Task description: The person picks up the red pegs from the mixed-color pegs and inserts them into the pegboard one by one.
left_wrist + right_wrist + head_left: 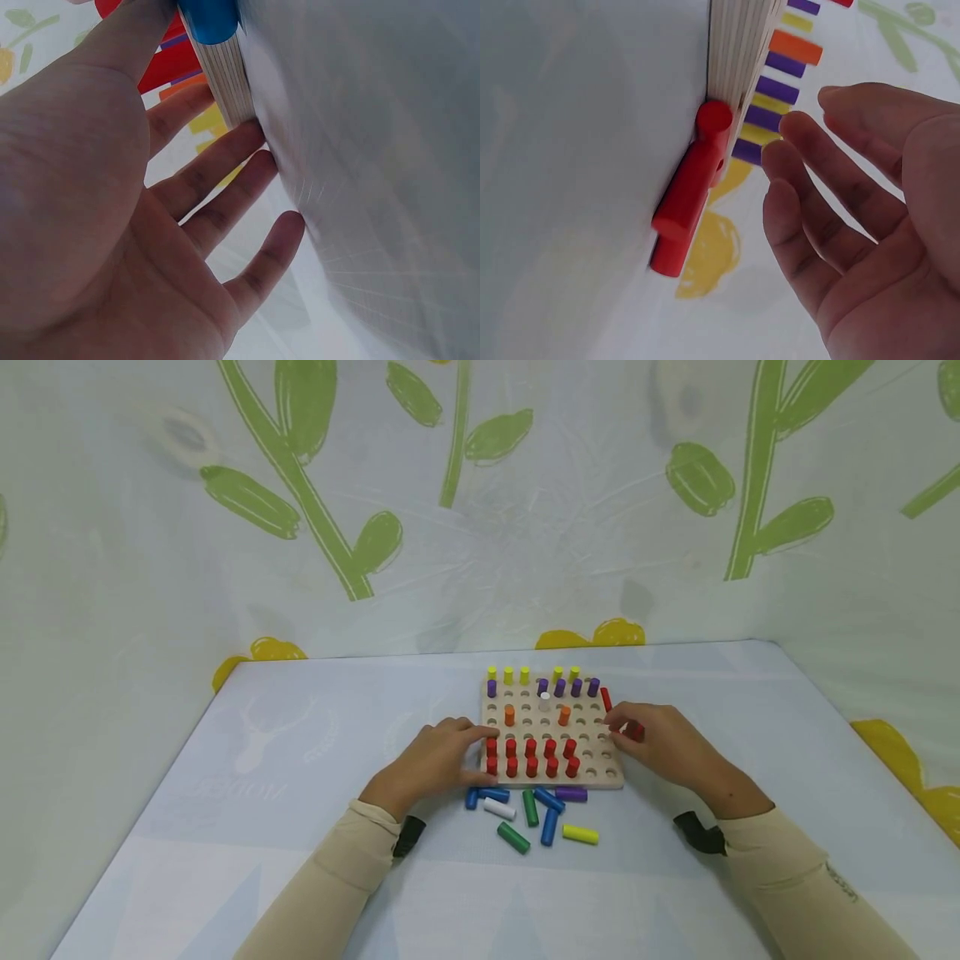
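Note:
A wooden pegboard (592, 762) lies on the table with upright pegs in part of its holes. Two rows of red pegs (531, 748) stand at its near left. At the board's left side, my left hand (437, 755) touches the edge with thumb and index finger. The left wrist view shows its other fingers extended against the tabletop. Near the right edge hovers my right hand (662, 739), with nothing visible between its thumb and relaxed fingers (810, 217). Loose red pegs (686, 184) lie beside the board there, partly behind this hand in the head view.
In front of the board lie loose pegs: several blue pegs (550, 827), green pegs (513, 837), a white peg (499, 808), a yellow peg (581, 834) and a purple peg (572, 794). Yellow pegs (524, 675) stand along the far row. Behind the table hangs a leaf-patterned cloth (562, 543).

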`<state>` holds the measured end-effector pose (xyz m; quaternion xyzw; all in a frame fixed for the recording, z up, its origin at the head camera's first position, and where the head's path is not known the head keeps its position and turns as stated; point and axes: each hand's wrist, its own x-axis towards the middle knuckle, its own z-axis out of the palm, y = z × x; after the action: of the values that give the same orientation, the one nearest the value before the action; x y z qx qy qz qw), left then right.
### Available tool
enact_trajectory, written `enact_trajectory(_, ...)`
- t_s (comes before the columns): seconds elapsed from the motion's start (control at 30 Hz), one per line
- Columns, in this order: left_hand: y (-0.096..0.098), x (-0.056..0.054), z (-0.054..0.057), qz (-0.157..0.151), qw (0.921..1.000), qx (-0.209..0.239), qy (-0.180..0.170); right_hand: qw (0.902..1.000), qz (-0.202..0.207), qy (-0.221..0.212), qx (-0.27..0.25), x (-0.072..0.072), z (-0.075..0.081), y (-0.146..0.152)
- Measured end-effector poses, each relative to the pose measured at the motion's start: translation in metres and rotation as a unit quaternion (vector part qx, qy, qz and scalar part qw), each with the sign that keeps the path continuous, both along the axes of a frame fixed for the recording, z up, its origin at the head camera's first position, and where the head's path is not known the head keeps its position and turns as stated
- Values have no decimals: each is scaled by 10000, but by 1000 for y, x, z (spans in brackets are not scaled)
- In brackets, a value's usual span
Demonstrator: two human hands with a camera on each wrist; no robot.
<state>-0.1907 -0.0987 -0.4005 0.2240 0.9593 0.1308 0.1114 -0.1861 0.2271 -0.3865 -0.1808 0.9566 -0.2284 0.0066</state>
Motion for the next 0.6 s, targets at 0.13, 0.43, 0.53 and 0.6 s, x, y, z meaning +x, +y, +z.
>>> enact_trajectory(0.13, 0, -1, -3, 25, 10000, -14, -20, 9996, -233, -66, 136, -3, -1, 5)
enact_trajectory(0.43, 1, 0, -1, 18, 10000, -13, -28, 9975, -645, -204, 225, -10, -1, 19)
enact_trajectory(0.53, 1, -1, -1, 18, 10000, -30, -12, 9968, -718, -295, 209, -12, -3, 22)
enact_trajectory(0.6, 0, -1, -2, 6, 10000, -22, -5, 9960, -785, -350, 239, -13, -4, 25)
